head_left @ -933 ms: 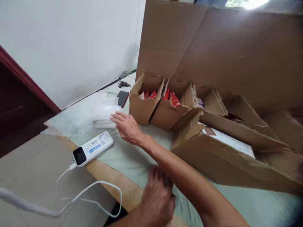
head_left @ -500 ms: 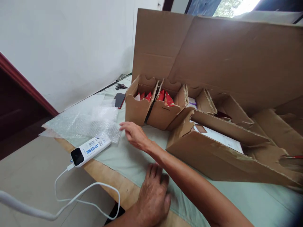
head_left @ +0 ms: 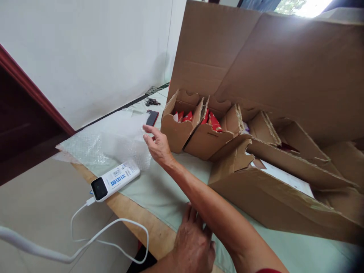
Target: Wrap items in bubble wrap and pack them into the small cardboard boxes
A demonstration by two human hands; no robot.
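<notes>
My right hand [head_left: 158, 146] reaches across to the left, over my left wrist area, with thumb and fingertips at the right edge of a clear bubble wrap sheet [head_left: 125, 127]. The wrap edge looks raised and blurred between the fingertips. More bubble wrap [head_left: 88, 148] lies flat beneath and to the left. My left hand [head_left: 193, 242] rests palm down on the pale green cloth [head_left: 167, 193] near the table edge, fingers stretched out and partly hidden behind my right forearm. A white power bank [head_left: 116, 180] with a dark display lies just below the wrap.
Cardboard bins [head_left: 182, 131] holding red packets stand beyond my right hand. A longer cardboard box [head_left: 250, 189] with a white item inside is at right, before a tall cardboard panel [head_left: 216, 49]. A phone [head_left: 152, 118] and keys [head_left: 152, 101] lie behind. A white cable [head_left: 113, 222] hangs off the edge.
My right hand has moved up and slightly away, and the bubble wrap edge has lifted with its fingertips. My left hand stays on the cloth. The view has shifted a little.
</notes>
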